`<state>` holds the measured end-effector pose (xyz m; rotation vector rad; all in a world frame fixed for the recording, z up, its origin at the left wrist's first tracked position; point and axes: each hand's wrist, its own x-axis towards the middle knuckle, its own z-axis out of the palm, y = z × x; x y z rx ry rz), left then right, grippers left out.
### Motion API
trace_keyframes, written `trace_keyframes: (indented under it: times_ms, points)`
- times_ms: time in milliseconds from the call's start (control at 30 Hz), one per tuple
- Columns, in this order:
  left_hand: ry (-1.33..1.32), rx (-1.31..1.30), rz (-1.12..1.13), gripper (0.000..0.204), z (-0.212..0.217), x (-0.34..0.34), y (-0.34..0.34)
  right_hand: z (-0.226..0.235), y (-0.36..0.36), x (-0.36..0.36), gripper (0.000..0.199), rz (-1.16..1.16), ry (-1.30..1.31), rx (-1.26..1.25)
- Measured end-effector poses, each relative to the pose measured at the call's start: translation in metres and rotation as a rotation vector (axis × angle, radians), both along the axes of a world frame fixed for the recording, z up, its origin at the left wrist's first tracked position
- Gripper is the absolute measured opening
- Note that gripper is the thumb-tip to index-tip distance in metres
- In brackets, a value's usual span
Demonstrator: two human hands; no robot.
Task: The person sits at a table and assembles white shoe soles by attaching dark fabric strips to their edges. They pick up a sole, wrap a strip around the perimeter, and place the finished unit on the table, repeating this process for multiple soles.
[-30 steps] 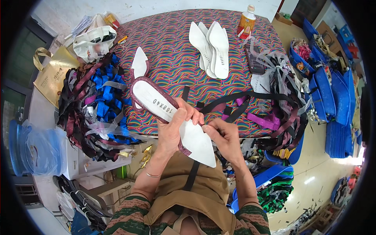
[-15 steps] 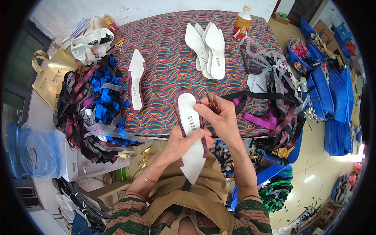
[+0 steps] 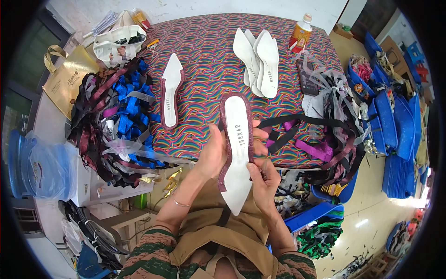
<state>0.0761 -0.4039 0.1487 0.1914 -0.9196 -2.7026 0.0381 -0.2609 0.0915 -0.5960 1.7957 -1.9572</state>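
Note:
A white pointed shoe insole (image 3: 239, 153) with glittery dark-red binding round its heel and sides is held up in front of me, its toe toward my body. My left hand (image 3: 213, 156) supports it from the left and behind; its fingertips show past the right edge. With thumb and bent fingers, my right hand (image 3: 264, 179) pinches the insole's right edge near the toe part. On the table, a second bound insole (image 3: 171, 95) lies to the left. Several plain white insoles (image 3: 267, 63) lie fanned in a pile farther back.
Bundles of dark-red, black and blue ribbon (image 3: 132, 116) hang over the table's left side. More ribbon (image 3: 337, 111) lies right, beside a dark phone (image 3: 307, 76). A bottle (image 3: 300, 33) stands at the back of the patterned table (image 3: 204, 46). Blue bins (image 3: 399, 121) stand on the floor at right.
My right hand has moved down from the heel to the insole's toe part. The dark tool seen in it earlier no longer shows. The insole is more upright, and the view has shifted slightly.

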Motion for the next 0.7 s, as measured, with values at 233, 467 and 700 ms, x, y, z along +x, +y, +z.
trace_keyframes:
  times_ms: [233, 467, 700]
  points:
    - [0.023, -0.499, 0.050, 0.063, -0.010, 0.000, -0.011, 0.003, -0.004, 0.009, 0.003, -0.112, 0.022, -0.040]
    - [0.138, -0.366, -0.079, 0.055, -0.007, 0.004, -0.011, 0.007, -0.005, 0.010, 0.002, -0.161, 0.044, -0.108]
    - [-0.099, -0.589, -0.081, 0.040, -0.010, 0.019, -0.019, 0.011, -0.009, 0.007, 0.004, -0.193, -0.012, -0.099]
